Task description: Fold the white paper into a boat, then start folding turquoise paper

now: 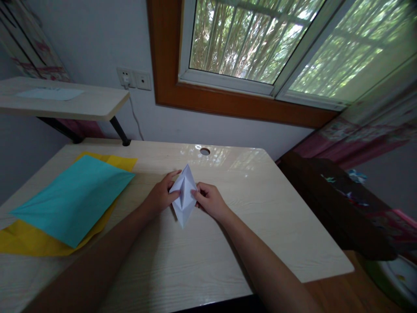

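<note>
A piece of white paper, folded into a pointed diamond with a crease down its middle, is held just above the desk. On its left side, my left hand grips the edge, with the thumb on the front face and the fingers behind. My right hand pinches the opposite corner between thumb and curled fingers. The diamond's points face away from me and toward me. Fingertips behind the paper are partly hidden.
Left on the pale wooden desk, a turquoise sheet overlaps a yellow sheet. A raised shelf bears a white paper. Near the back edge is a round cable hole. Dark furniture stands at the right.
</note>
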